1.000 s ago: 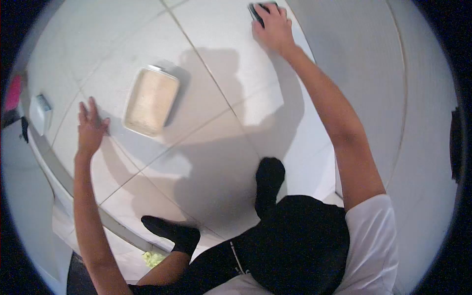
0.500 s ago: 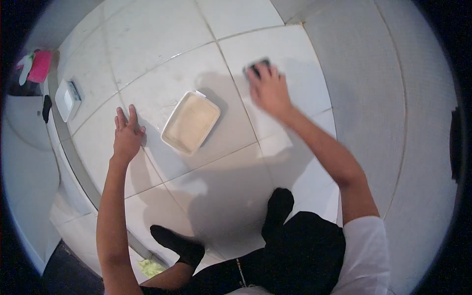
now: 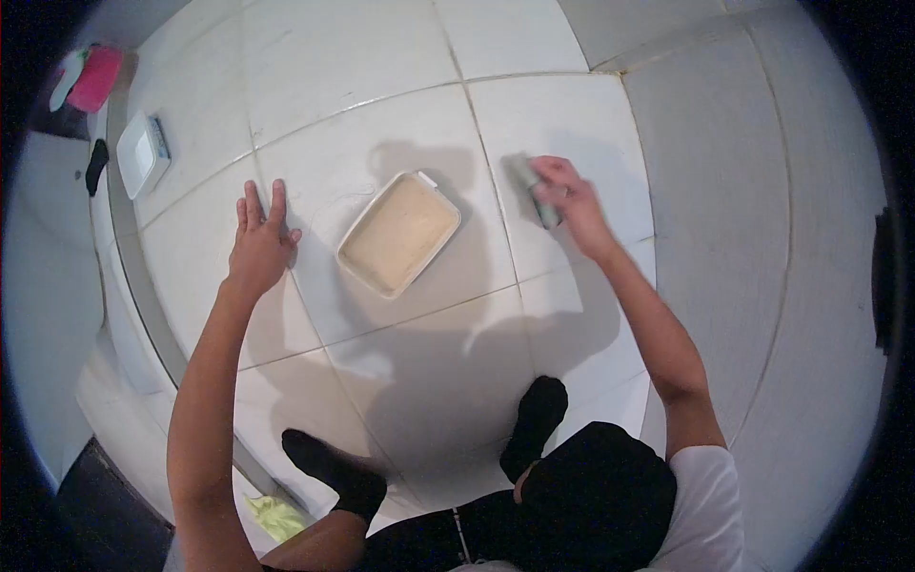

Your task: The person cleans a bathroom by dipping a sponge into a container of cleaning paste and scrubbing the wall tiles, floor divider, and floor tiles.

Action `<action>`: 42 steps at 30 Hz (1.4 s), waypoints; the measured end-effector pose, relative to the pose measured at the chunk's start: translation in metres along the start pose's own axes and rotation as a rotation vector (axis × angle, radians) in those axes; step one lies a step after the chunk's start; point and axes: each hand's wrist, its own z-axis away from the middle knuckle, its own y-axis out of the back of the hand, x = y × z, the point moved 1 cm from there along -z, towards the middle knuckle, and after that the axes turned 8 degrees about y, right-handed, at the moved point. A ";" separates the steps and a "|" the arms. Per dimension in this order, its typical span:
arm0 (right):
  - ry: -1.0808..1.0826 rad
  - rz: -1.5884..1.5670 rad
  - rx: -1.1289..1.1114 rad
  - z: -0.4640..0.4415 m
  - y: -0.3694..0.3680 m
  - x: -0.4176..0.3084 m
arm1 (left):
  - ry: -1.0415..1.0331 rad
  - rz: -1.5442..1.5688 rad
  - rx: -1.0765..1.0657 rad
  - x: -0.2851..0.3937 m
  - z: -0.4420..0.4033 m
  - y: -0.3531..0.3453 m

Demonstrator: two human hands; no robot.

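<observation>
The right hand [image 3: 578, 202] grasps a blurred greenish block [image 3: 526, 181] within its grip, the left hand [image 3: 259, 250] splayed.

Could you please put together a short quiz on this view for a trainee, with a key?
1. True or false: the white-rimmed tub sits between the left hand and the right hand.

2. Multiple choice: where is the motion-blurred object?
A) Inside the tub
B) Held in the right hand
C) Held in the left hand

3. Fill the gap: the crumpled item beside the left leg is ____ in colour.

Key: 1. True. 2. B. 3. Yellow-green.
</observation>
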 end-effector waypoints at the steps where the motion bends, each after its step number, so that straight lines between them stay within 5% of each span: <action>1: -0.327 -0.627 0.065 -0.007 0.011 -0.005 | 0.026 -0.027 0.008 0.006 0.002 0.006; 3: -0.486 -1.380 -0.070 -0.005 0.028 -0.017 | 0.058 -0.026 0.027 0.011 0.008 0.010; 7: -0.471 -1.462 -0.220 0.000 0.022 -0.029 | -0.056 0.390 0.082 0.030 0.036 0.009; 13: -0.207 -0.547 -0.133 0.011 0.010 -0.059 | -0.038 0.864 -0.100 0.052 0.047 -0.005; 17: 0.008 -0.345 -0.111 0.013 -0.005 -0.074 | -0.005 0.967 -0.157 0.058 0.048 -0.018; 25: 0.044 0.033 -0.205 0.018 -0.049 -0.119 | 0.117 1.296 -0.325 0.089 0.082 0.006; 27: 0.109 0.379 -0.260 0.014 -0.064 -0.135 | 0.137 1.303 -0.317 0.101 0.091 0.013; 28: 0.308 0.497 -0.182 0.013 -0.074 -0.126 | 0.159 1.321 -0.346 0.105 0.094 0.014; 31: 0.294 0.931 -0.357 0.006 -0.087 -0.130 | 0.181 1.364 -0.371 0.112 0.104 0.013; 42: 0.264 0.911 -0.201 -0.029 -0.113 -0.116 | 0.186 1.374 -0.337 0.124 0.123 0.009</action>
